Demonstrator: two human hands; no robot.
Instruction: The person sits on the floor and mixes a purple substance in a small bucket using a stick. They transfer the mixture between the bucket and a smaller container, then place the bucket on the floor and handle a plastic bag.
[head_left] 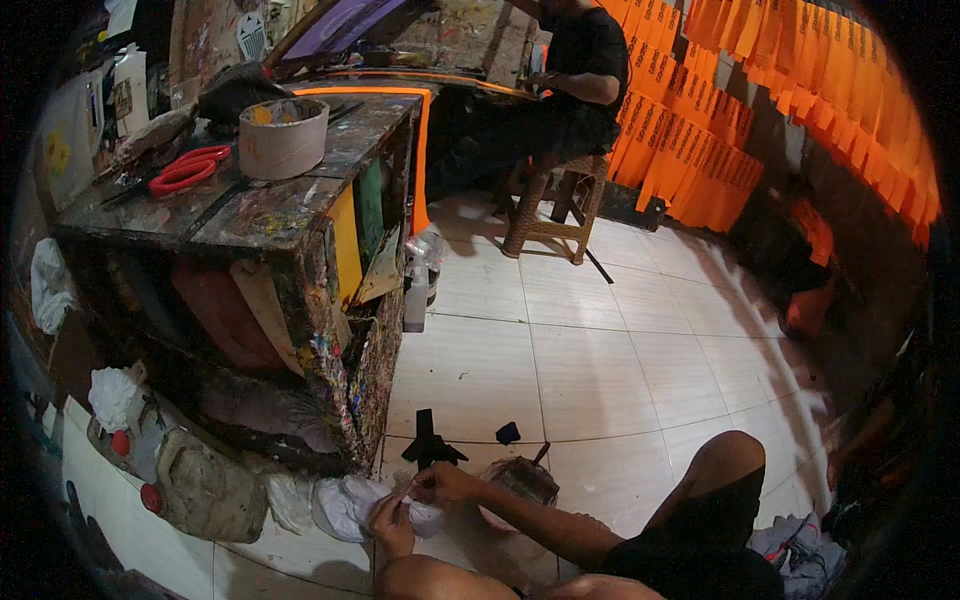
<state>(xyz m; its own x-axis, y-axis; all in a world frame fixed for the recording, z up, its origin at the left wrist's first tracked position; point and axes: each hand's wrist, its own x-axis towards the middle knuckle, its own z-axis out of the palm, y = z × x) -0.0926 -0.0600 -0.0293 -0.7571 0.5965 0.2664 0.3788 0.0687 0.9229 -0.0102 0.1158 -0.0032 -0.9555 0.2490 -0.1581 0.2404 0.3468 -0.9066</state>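
Note:
Low in the head view, my left hand (393,526) and my right hand (446,484) come together with fingertips nearly touching. Both are closed in a pinch; what lies between the fingers is too small to make out. Just beyond my right hand, a flat black cross-shaped piece (431,442) lies on the tiles. Beside my right forearm sits a stained tub (522,478) with a dark stick leaning out of it. A small dark blue piece (508,433) rests a little farther off. White crumpled bags (345,508) lie behind my hands, partly covered by them.
A paint-spattered workbench (270,215) stands at the left, carrying a tape roll (283,138) and red-handled scissors (189,170). Dirty jerrycans (212,487) stand below it. Another person (580,70) sits on a woven stool (556,215). Orange printed strips (680,150) hang at the right.

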